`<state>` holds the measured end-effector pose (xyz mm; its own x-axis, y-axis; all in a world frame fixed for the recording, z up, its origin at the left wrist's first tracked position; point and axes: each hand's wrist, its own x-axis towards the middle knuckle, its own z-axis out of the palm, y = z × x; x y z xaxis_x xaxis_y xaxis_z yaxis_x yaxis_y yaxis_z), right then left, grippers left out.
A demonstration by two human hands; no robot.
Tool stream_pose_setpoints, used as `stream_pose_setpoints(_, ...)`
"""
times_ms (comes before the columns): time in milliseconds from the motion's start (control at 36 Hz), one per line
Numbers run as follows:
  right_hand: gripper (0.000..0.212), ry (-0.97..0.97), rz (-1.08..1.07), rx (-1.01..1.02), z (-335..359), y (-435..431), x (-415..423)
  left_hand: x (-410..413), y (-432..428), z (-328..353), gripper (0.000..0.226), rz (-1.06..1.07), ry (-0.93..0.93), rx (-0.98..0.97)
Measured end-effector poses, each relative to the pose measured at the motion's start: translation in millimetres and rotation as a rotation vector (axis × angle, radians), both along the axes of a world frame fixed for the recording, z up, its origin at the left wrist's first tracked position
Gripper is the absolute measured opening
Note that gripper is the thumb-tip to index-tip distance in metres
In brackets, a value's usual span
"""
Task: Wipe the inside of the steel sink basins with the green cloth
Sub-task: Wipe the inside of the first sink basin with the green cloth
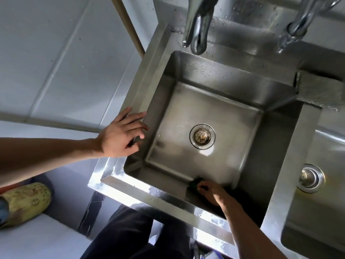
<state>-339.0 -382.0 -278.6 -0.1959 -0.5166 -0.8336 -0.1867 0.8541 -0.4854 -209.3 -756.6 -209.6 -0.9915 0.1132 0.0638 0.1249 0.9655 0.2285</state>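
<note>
Two steel basins [214,109], right fingers [202,186] pinching green cloth [195,181], left fingers [136,116] flat on rim [155,71]

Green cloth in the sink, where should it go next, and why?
Probably slide the green cloth away along the basin floor toward the drain strainer. The right hand holds it at the floor's near edge, so most of the floor lies ahead of it.

The sink basin [224,77] is made of brushed steel, dully glossy, with water beaded on its far wall. The taps [197,30] are finished in polished chrome; the green cloth [195,181] is seen as matt.
</note>
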Motion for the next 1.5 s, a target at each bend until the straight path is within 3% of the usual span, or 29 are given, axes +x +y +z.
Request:
stream_pose_setpoints(139, 0.011, -0.153, 0.026, -0.05, 7.7, -13.4, -5.1, -1.5, 1.1, 1.7, 0.011, 0.002, -0.006, -0.003)
stream_pose_setpoints(278, 0.02, -0.211, -0.065, -0.159, 9.8, -5.1, -3.3, -0.6, 0.9, 2.3, 0.01, 0.001, -0.008, 0.004)
stream_pose_setpoints(444, 0.029, 0.019, 0.145, 0.003, -22.9, -8.4, -10.4, -1.0, 2.7, 3.6, 0.009, 0.018, -0.014, 0.001)
stream_pose_setpoints(556, 0.026, 0.043, 0.218, 0.015, -17.9, -11.2, -6.5, -0.9, 2.8, 5.1, 0.01, 0.013, -0.026, 0.009)
stream_pose_setpoints(639, 0.015, -0.073, 0.123, -0.027, 3.6, -2.7, -6.8, -1.7, 2.5, 5.4, 0.011, 0.006, -0.031, 0.001)
stream_pose_setpoints(750, 0.02, -0.2, 0.0, -0.124, 35.8, 15.2, -11.1, -1.2, 1.3, 4.1, 0.013, -0.005, -0.027, 0.013)
stream_pose_setpoints(944, 0.019, -0.052, -0.012, -0.04, 21.1, 25.1, -9.2, -2.0, 1.7, 5.5, 0.01, -0.009, -0.014, 0.01)
stream_pose_setpoints(1028, 0.018, -0.108, 0.027, -0.075, 46.4, 19.2, -9.9, -1.9, 0.9, 4.6, 0.01, -0.015, -0.019, 0.013)
stream_pose_setpoints(1167, 0.012, -0.266, -0.116, -0.13, 77.0, 33.3, -14.0, -1.5, -0.3, 3.9, 0.013, -0.028, -0.012, 0.019)
stream_pose_setpoints(1306, 0.016, -0.151, -0.017, -0.048, 33.3, 28.3, -16.0, -1.3, -0.6, 3.5, 0.009, -0.023, -0.013, 0.025)
stream_pose_setpoints(1417, 0.035, -0.032, 0.044, 0.048, -7.9, 19.4, -9.8, -2.1, 1.6, 5.6, 0.009, -0.003, -0.014, 0.018)
stream_pose_setpoints(1500, 0.033, -0.029, 0.039, 0.057, -6.9, 18.9, -9.6, -1.7, 1.4, 5.7, 0.009, -0.006, -0.024, 0.02)
